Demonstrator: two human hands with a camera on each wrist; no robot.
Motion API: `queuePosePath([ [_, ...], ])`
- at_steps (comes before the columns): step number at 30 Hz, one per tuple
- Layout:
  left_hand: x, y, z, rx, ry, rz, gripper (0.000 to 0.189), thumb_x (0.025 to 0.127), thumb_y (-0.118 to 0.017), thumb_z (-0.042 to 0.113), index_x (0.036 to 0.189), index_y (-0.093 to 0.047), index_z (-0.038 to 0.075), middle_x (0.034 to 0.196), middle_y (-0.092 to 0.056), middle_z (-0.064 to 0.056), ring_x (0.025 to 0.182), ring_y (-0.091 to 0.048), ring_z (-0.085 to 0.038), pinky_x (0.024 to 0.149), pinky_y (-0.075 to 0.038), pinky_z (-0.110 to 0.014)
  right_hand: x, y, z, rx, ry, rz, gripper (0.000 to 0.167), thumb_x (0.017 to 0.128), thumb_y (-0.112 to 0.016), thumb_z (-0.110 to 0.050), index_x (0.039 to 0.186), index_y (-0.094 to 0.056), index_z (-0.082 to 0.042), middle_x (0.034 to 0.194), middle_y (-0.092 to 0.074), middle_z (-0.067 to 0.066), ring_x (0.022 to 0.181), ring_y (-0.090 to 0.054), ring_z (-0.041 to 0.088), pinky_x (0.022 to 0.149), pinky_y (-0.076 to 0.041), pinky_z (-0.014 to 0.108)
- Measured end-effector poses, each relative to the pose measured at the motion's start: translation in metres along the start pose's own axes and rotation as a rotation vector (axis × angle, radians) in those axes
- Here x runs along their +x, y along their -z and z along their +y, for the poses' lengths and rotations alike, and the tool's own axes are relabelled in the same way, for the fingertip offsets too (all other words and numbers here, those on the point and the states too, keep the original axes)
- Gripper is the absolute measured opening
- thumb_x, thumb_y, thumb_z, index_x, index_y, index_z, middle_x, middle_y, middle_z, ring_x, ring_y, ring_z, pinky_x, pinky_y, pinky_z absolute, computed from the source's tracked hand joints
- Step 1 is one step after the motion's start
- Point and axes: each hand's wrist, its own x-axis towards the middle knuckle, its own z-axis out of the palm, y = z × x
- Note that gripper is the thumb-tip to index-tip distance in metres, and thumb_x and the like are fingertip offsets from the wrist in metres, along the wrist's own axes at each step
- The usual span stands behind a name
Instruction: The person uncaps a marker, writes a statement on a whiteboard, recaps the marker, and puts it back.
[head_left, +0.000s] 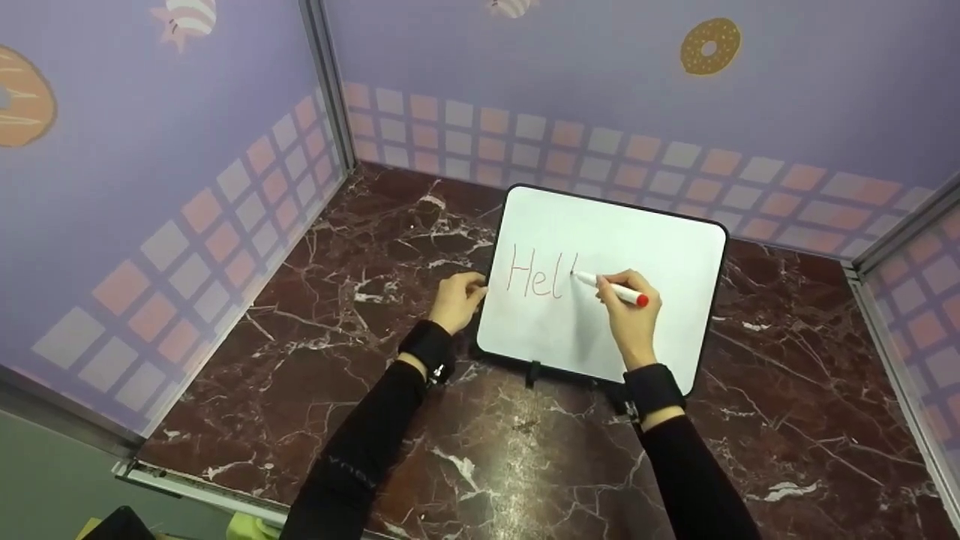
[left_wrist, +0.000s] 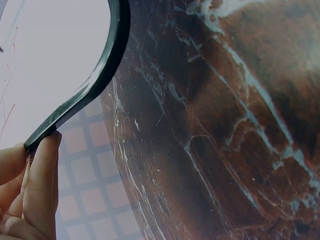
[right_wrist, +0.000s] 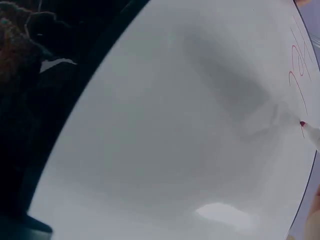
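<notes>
One whiteboard (head_left: 645, 244): black-framed, on the table (head_left: 375, 255) near the back wall (head_left: 585, 67), slightly turned; a black clip (head_left: 533, 374) sits at its lower edge.
Left hand (head_left: 459, 301): pinches the board's left edge, thumb on the front side, fingers behind the frame, as the left wrist view shows.
Right hand (head_left: 634, 315): grips a marker (head_left: 624, 292) between thumb and fingers, over the middle of the board.
Marker: white body, red end pointing down to the right; the tip touches the white surface at the foot of a short stroke.
Lettering (head_left: 540, 282): thin red "Hel" on the left half, with that short stroke just beside the "l".
Wrists: a black band (head_left: 427, 347) on the left, another black strap (head_left: 654, 386) on the right, black sleeves (head_left: 360, 450) below.
Tabletop look: dark reddish brown, white veins, a bright reflection in front of the board.
Walls: lilac, with pink and white squares along the bottom; a printed doughnut (head_left: 710, 46) behind the board.
</notes>
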Motion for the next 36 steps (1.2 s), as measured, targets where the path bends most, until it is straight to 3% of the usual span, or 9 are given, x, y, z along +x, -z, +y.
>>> queuePosePath([
  [8,0.002,0.001,-0.003,-0.015,-0.006,0.007,0.024,0.096,-0.061,0.002,0.115,-0.066,-0.009,0.098,-0.073,-0.025,0.077,-0.072,-0.038,0.065,-0.061,-0.034,-0.013,0.013,0.002,-0.006,-0.050,-0.051,0.013,0.085,-0.069,0.007,0.078,-0.064,0.016,0.060,-0.064,0.000,0.053,-0.059,0.005,0.051,-0.046,0.013],
  [17,-0.001,0.000,-0.002,-0.022,-0.004,-0.003,0.023,0.095,-0.061,0.001,0.115,-0.065,-0.010,0.098,-0.073,-0.025,0.078,-0.072,-0.039,0.066,-0.061,-0.034,-0.015,0.022,0.013,0.082,-0.040,0.048,0.013,0.087,-0.068,0.006,0.081,-0.064,0.017,0.064,-0.066,0.003,0.058,-0.060,0.008,0.056,-0.048,0.016],
  [27,-0.002,-0.001,-0.003,-0.032,0.008,-0.008,0.024,0.095,-0.060,0.000,0.117,-0.065,-0.010,0.099,-0.073,-0.025,0.080,-0.072,-0.039,0.067,-0.062,-0.034,-0.013,0.020,0.014,0.067,-0.019,0.043,0.012,0.086,-0.070,0.006,0.084,-0.065,0.017,0.070,-0.067,0.002,0.062,-0.063,0.008,0.060,-0.052,0.016],
  [36,0.000,0.000,0.001,-0.015,0.006,-0.010,0.025,0.095,-0.061,0.001,0.117,-0.065,-0.010,0.100,-0.073,-0.025,0.081,-0.072,-0.039,0.068,-0.061,-0.035,-0.019,0.025,0.012,0.044,0.002,0.094,0.013,0.085,-0.067,0.010,0.079,-0.061,0.019,0.064,-0.063,-0.003,0.055,-0.059,0.006,0.053,-0.047,0.014],
])
